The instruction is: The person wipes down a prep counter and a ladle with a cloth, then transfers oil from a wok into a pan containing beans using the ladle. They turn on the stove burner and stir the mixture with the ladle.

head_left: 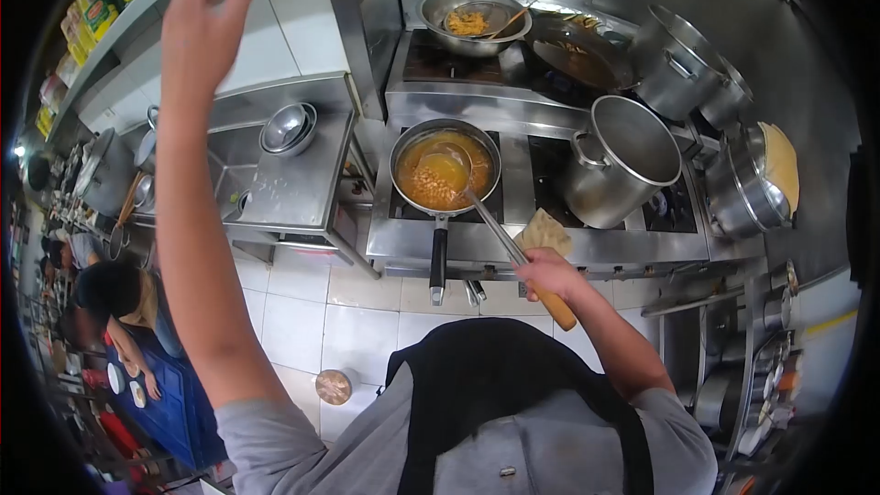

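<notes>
My right hand (548, 274) is closed round the handle of a ladle (491, 225) with a wooden grip end. Its bowl lies in a long-handled pan (439, 213) on the stove, among orange-yellow liquid and small pale pieces. Just beyond my right hand, a beige cloth (546, 232) rests at the stove's front edge; I cannot tell whether the fingers touch it. My left hand (205, 14) is raised high at the upper left, thumb apart from the fingers and nothing visible in it. The fingertips are cut off by the frame, near a shelf of packets (108, 2).
Right of the pan stands a tall steel pot (600, 197). Behind are a steel bowl (440, 14) with a strainer, a dark wok (573, 60) and more pots. A sink counter (298, 188) holds nested bowls (286, 131). At lower left, a person (124, 302) leans over a blue crate (179, 403).
</notes>
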`<state>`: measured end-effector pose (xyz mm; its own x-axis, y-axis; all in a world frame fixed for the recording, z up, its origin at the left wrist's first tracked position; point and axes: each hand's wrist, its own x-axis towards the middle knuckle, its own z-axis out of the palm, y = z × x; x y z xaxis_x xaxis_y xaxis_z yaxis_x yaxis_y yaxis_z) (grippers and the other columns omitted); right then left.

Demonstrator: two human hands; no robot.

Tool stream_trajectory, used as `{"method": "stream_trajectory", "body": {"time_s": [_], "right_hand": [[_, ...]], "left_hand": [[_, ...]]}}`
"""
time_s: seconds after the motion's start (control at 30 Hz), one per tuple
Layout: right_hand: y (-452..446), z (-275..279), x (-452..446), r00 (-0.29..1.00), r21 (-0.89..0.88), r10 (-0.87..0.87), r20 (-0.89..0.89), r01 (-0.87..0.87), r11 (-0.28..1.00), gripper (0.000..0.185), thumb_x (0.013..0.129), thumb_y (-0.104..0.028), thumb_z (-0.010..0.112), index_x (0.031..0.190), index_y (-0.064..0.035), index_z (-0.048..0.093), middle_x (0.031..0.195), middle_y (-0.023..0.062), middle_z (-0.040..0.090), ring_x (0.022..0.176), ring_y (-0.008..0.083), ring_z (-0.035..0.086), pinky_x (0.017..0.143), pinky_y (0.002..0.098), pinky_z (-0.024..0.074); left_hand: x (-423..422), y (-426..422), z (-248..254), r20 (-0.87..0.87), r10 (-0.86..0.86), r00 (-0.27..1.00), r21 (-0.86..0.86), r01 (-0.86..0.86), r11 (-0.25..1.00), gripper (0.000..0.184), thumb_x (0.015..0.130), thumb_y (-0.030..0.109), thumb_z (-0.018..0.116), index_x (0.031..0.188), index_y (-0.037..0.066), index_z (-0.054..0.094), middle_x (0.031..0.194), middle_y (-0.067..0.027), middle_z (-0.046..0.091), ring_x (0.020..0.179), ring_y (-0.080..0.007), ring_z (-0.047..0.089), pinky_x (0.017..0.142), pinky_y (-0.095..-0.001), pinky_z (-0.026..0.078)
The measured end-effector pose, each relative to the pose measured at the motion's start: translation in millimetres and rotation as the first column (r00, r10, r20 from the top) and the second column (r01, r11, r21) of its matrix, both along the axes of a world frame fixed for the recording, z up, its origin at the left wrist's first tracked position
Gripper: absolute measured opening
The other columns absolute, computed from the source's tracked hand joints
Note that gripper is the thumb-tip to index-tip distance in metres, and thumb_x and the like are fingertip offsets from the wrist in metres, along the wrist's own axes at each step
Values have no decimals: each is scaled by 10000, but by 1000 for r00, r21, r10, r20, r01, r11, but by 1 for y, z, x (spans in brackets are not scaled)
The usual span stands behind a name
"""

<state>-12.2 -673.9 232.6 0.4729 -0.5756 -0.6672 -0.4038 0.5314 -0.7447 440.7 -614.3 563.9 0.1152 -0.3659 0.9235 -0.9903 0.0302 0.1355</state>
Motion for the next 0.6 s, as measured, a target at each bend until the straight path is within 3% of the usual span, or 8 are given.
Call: {"method": "stream_trajectory", "body": {"time_s": [0.07, 0.2, 0.23, 0.3, 0.33, 0.4, 0.5, 0.6], "right_hand": [[8, 2, -4, 998, -85, 43, -44, -47, 995, 145, 871, -79, 653, 927, 37, 583, 737, 76, 529, 550, 185, 564, 458, 360, 494], [20, 13, -17, 958, -303, 172, -229, -238, 923, 206, 841, -105, 656, 940, 60, 581, 710, 114, 557, 644, 228, 655, 535, 410, 520], [23, 6, -23, 958, -306, 171, -229, -238, 922, 206, 841, -105, 656, 940, 60, 581, 710, 114, 557, 644, 228, 655, 535, 410, 520], [30, -9, -36, 947, -550, 168, -273, -297, 780, 162, 836, -109, 629, 918, 25, 589, 733, 123, 595, 562, 224, 627, 545, 386, 514], [34, -8, -41, 947, -546, 167, -273, -296, 784, 162, 836, -109, 629, 918, 25, 589, 733, 123, 595, 562, 224, 627, 545, 386, 514], [49, 14, -45, 903, -600, 116, -415, -367, 710, 271, 807, -157, 648, 983, 37, 576, 795, 251, 630, 775, 409, 666, 742, 488, 507], [53, 17, -60, 907, -573, 155, -391, -372, 730, 260, 824, -185, 635, 977, 13, 563, 816, 262, 637, 793, 448, 649, 747, 498, 504], [51, 28, -63, 898, -543, 185, -400, -395, 741, 272, 833, -212, 628, 975, 2, 541, 817, 258, 634, 810, 453, 650, 755, 507, 501]], "left_hand": [[4, -41, 35, 41, 52, 998, -58, -50, 997, 392, 1004, 363, 610, 1323, 143, 668, 1248, -108, 723, 1115, -287, 702, 937, -359, 522], [17, -100, 76, 374, 371, 850, -390, -218, 894, 231, 881, 236, 593, 943, 39, 696, 928, -197, 706, 936, -400, 665, 823, -484, 509], [17, -103, 81, 374, 371, 850, -393, -217, 893, 231, 881, 236, 593, 943, 39, 696, 928, -197, 706, 936, -400, 665, 823, -484, 509], [9, -106, 88, 51, 162, 985, -178, -151, 972, 242, 886, 245, 601, 960, 34, 693, 942, -214, 708, 964, -411, 667, 830, -495, 515], [5, -105, 87, 51, 160, 986, -173, -149, 974, 242, 886, 245, 601, 960, 34, 693, 942, -214, 708, 964, -411, 667, 830, -495, 515], [-1, -107, 84, 130, 275, 952, -235, -240, 942, 233, 880, 249, 609, 919, 32, 687, 930, -215, 704, 947, -411, 665, 822, -506, 518], [16, -115, 82, 273, 346, 898, -278, -271, 922, 214, 871, 247, 610, 857, 44, 678, 896, -202, 705, 915, -407, 671, 808, -513, 519], [13, -116, 76, 263, 411, 873, -266, -344, 900, 214, 869, 249, 601, 816, 54, 669, 879, -188, 708, 891, -403, 674, 798, -521, 519]]}}
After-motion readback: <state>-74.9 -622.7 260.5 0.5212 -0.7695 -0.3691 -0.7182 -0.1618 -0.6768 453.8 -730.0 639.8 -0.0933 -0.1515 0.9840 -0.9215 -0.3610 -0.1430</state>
